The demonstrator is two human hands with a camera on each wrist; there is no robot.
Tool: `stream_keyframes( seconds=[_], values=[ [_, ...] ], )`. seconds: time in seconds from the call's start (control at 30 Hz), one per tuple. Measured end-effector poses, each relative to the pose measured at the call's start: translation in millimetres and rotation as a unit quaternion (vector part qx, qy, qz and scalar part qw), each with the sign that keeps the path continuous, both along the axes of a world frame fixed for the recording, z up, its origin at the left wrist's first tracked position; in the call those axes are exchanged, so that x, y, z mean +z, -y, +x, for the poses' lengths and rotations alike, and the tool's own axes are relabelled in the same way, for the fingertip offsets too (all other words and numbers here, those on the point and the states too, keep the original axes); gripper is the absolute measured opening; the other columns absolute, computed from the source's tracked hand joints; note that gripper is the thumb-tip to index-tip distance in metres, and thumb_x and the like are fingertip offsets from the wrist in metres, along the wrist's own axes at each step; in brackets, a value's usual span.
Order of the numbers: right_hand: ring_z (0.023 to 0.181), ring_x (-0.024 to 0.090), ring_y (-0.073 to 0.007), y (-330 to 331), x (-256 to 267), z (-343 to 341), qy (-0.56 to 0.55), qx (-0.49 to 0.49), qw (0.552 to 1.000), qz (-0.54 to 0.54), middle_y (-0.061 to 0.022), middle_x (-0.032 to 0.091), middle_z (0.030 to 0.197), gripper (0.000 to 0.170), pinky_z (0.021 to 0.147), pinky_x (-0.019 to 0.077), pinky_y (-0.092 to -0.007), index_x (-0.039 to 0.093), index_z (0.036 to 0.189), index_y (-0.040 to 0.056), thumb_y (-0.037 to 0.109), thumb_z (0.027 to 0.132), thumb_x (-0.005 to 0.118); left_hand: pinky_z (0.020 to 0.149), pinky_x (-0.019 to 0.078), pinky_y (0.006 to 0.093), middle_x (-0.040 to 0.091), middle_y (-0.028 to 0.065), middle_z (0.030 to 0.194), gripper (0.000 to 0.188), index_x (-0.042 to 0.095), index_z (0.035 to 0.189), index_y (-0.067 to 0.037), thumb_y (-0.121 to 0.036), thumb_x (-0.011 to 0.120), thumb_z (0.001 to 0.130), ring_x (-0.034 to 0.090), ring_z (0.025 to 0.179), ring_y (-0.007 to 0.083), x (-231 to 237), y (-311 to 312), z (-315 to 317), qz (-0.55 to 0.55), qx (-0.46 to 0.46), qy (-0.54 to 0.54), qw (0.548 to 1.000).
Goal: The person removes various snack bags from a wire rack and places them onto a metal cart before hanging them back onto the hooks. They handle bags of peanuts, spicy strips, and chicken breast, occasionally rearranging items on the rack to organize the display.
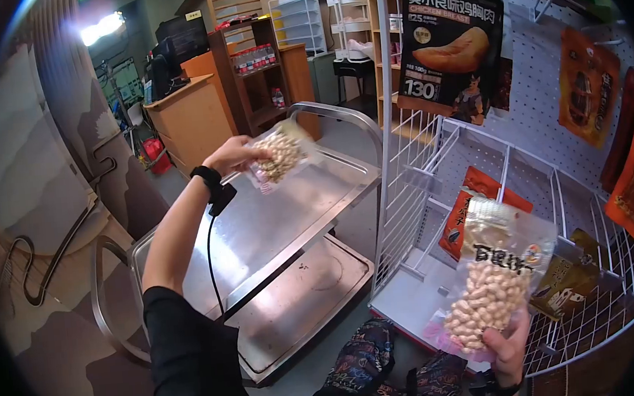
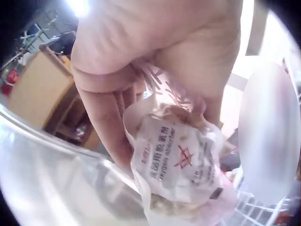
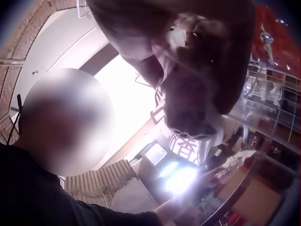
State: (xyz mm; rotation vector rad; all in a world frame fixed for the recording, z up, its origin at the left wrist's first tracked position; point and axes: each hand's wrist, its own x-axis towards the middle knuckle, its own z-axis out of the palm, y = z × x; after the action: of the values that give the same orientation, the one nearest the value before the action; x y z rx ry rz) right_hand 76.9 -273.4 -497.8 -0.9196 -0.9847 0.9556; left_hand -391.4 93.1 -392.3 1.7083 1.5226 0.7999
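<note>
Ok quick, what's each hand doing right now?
Left hand: closed, holding a clear bag of nuts.
Right hand: closed, holding a black-lettered bag of nuts.

The person wears a black short-sleeved top [image 1: 187, 323], dark trousers [image 1: 361, 354] covered in coloured scribbles, and black wristbands [image 1: 207, 177], the left bearing a black box [image 1: 223, 200] and cable [image 1: 212, 269].

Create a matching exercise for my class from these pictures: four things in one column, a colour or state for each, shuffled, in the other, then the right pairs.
1. left hand
2. cart
3. right hand
4. chicken breast pouch

A. silver, with two shelves
B. grips the nut bag with large black lettering
C. mostly black
D. holds the bag showing an oxygen absorber

Pairs: 1-D, 2-A, 3-B, 4-C
</note>
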Motion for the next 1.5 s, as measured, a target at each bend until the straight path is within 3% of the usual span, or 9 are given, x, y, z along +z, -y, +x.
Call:
stream_keyframes(
  seconds=[0.07,0.23,0.3,0.43,0.53,0.83,1.03,1.2,1.5],
  values=[
    [0.111,0.055,-0.0254,-0.4,-11.9,-0.4,-0.025,0.017,0.999,-0.036,-0.0175,0.050,0.126,0.090,0.097,0.0432,-0.0358,0.027,0.138,-0.0038,0.021,0.068,0.078,0.044,0.0462,0.0242,0.059,0.0004,0.066,0.043,0.061,0.088,-0.004,-0.035,0.084,0.068,0.056,0.049,0.0120,-21.5,-15.0,-14.6,-0.027,0.095,-0.045,0.994],
    [0.109,0.056,-0.0254,-3.9,-36.3,-3.9,-0.060,0.014,0.996,-0.061,-0.0171,0.052,0.122,0.078,0.096,0.0443,-0.0366,0.032,0.133,-0.0048,0.015,0.071,0.074,0.062,0.0561,0.0316,0.066,0.0139,0.096,0.055,0.063,0.101,0.003,-0.035,0.084,0.067,0.067,0.078,0.0214,-60.9,-47.2,-37.9,-0.045,0.143,0.017,0.989],
    [0.108,0.057,-0.0252,-7.9,-40.0,-7.7,-0.071,0.034,0.996,-0.050,-0.0176,0.053,0.122,0.075,0.095,0.0455,-0.0366,0.031,0.133,-0.0050,0.013,0.073,0.073,0.079,0.0547,0.0362,0.062,0.0192,0.115,0.069,0.059,0.116,0.005,-0.039,0.080,0.068,0.064,0.100,0.0282,-64.5,-46.1,-38.1,0.162,0.138,-0.253,0.944],
    [0.107,0.058,-0.0255,-16.6,-48.0,-12.4,-0.096,0.055,0.992,-0.057,-0.0182,0.053,0.122,0.072,0.093,0.0470,-0.0368,0.031,0.132,-0.0055,0.012,0.075,0.071,0.101,0.0410,0.0368,0.059,0.0192,0.123,0.075,0.056,0.128,-0.008,-0.044,0.076,0.065,0.053,0.118,0.0317,-49.4,-38.0,-8.9,0.009,0.045,-0.242,0.969],
    [0.111,0.055,-0.0252,-20.9,-48.5,-20.7,-0.155,0.085,0.979,-0.102,-0.0179,0.052,0.123,0.067,0.096,0.0442,-0.0365,0.031,0.134,-0.0054,0.004,0.077,0.065,0.101,0.0398,0.0392,0.059,0.0199,0.121,0.074,0.056,0.128,-0.012,-0.041,0.076,0.063,0.053,0.117,0.0339,-67.0,-43.5,-11.6,0.136,-0.017,-0.412,0.901],
    [0.119,0.050,-0.0237,-45.0,-43.6,-57.1,-0.159,0.148,0.975,-0.054,-0.0161,0.048,0.130,0.074,0.103,0.0386,-0.0363,0.026,0.137,-0.0025,0.001,0.075,0.066,0.098,0.0421,0.0406,0.061,0.0195,0.112,0.058,0.056,0.124,-0.007,-0.030,0.073,0.073,0.057,0.108,0.0358,-48.5,3.7,38.4,0.357,-0.024,-0.388,0.849],
    [0.122,0.047,-0.0255,-66.5,-33.7,-94.3,-0.160,0.192,0.966,0.066,-0.0162,0.043,0.133,0.076,0.104,0.0378,-0.0385,0.022,0.140,-0.0013,0.001,0.079,0.068,0.086,0.0486,0.0297,0.065,0.0103,0.099,0.054,0.048,0.124,-0.004,-0.032,0.070,0.083,0.062,0.092,0.0166,10.4,160.7,150.6,0.028,-0.279,-0.076,0.957],
    [0.123,0.045,-0.0265,-75.5,-15.1,-121.1,-0.128,0.200,0.966,0.105,-0.0159,0.037,0.135,0.085,0.101,0.0422,-0.0394,0.011,0.142,0.0023,0.000,0.081,0.070,0.093,0.0477,0.0288,0.063,0.0077,0.111,0.073,0.044,0.128,0.000,-0.019,0.084,0.069,0.060,0.100,0.0137,6.3,200.3,177.3,-0.080,-0.419,0.126,0.896],
    [0.112,0.053,-0.0257,-49.5,-0.9,-68.5,0.008,0.140,0.986,0.086,-0.0181,0.043,0.128,0.063,0.091,0.0495,-0.0372,0.030,0.131,-0.0006,0.000,0.078,0.065,0.076,0.0556,0.0275,0.065,0.0087,0.101,0.079,0.039,0.127,0.003,-0.015,0.085,0.065,0.064,0.094,0.0176,28.6,86.0,75.2,0.000,-0.210,-0.062,0.976]
  ],
)
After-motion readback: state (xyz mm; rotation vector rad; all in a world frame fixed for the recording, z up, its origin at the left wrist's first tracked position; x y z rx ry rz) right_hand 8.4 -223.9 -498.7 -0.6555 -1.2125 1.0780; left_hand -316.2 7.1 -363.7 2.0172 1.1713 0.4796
